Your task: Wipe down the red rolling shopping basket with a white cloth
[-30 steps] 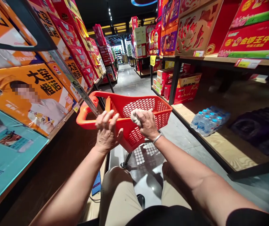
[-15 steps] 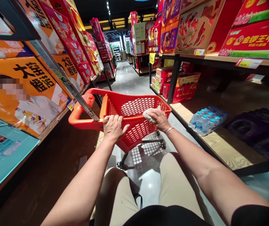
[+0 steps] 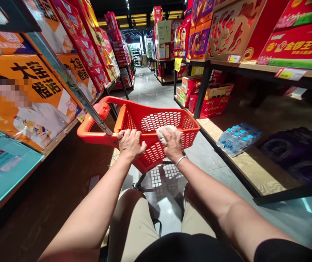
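A red plastic shopping cart (image 3: 153,143) with a perforated basket stands in front of me, its handle to the left. My left hand (image 3: 131,144) grips the near rim of the basket, fingers over the edge and thumb pointing right. Further right on the same rim, my right hand (image 3: 173,143) presses a crumpled whitish cloth (image 3: 167,131) against the red plastic. A light bracelet circles the right wrist. The inside of the basket is partly visible and shows no goods.
Stacked orange cartons (image 3: 41,98) and a teal box (image 3: 6,171) line the left. On the right, a low shelf (image 3: 270,182) bears shrink-wrapped water bottles (image 3: 238,139). A metal pole (image 3: 71,85) slants down to the cart. The tiled aisle (image 3: 145,85) runs ahead.
My right hand has slid left along the rim with the cloth, closer to my left hand. The left hand keeps its hold. The view has shifted slightly.
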Tool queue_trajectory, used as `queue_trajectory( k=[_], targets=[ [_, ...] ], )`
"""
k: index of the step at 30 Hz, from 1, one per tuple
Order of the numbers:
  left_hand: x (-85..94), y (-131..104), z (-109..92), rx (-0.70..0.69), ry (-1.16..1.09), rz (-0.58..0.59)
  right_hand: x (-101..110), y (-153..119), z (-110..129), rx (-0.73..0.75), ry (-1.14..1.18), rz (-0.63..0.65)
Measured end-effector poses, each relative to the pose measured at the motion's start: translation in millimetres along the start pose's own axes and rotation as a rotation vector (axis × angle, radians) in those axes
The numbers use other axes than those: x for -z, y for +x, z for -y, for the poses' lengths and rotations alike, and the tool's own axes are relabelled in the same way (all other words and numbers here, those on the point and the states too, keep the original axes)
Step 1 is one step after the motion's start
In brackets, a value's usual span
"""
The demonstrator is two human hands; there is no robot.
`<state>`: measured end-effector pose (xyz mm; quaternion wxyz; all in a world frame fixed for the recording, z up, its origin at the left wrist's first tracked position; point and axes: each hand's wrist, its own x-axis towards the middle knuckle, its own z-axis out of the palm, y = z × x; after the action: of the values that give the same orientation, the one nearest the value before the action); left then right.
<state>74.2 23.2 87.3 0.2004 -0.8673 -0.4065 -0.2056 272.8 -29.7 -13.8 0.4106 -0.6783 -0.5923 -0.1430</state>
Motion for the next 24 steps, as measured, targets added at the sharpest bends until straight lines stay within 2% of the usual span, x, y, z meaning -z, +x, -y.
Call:
queue_trajectory(
  k=[2, 4, 6, 8, 10, 12, 14, 15, 17, 19, 21, 24],
  targets=[
    [0.6, -1, 2, -0.011, 0.022, 0.010, -11, -4, 22, 0.122, 0.023, 0.020],
    [1.3, -3, 6, -0.023, 0.037, 0.023, -16, -6, 22, 0.235, 0.021, 0.043],
    [2.0, -5, 11, -0.034, 0.039, 0.029, -13, -7, 0, 0.336, 0.010, 0.078],
    [2.5, -6, 15, -0.043, 0.035, 0.026, -4, -9, -35, 0.344, -0.008, 0.095],
    [2.2, -6, 18, -0.049, 0.029, 0.021, 13, -11, -72, 0.225, -0.029, 0.071],
    [1.0, -6, 19, -0.049, 0.014, 0.012, 30, -13, -101, 0.019, -0.042, 0.001],
    [-0.8, -5, 18, -0.050, -0.009, 0.003, 42, -13, -116, -0.195, -0.044, -0.087],
    [-1.6, -5, 18, -0.047, -0.021, -0.002, 44, -13, -116, -0.286, -0.040, -0.124],
    [-2.5, -4, 16, -0.038, -0.035, -0.003, 41, -12, -101, -0.383, -0.016, -0.147],
    [-2.3, -4, 14, -0.028, -0.032, 0.000, 29, -13, -71, -0.377, 0.023, -0.114],
    [-1.1, -5, 12, -0.024, -0.022, 0.003, 14, -16, -32, -0.300, 0.044, -0.031],
    [0.8, -5, 12, -0.026, -0.011, 0.014, -5, -27, 21, -0.075, 0.045, 0.209]
  ],
)
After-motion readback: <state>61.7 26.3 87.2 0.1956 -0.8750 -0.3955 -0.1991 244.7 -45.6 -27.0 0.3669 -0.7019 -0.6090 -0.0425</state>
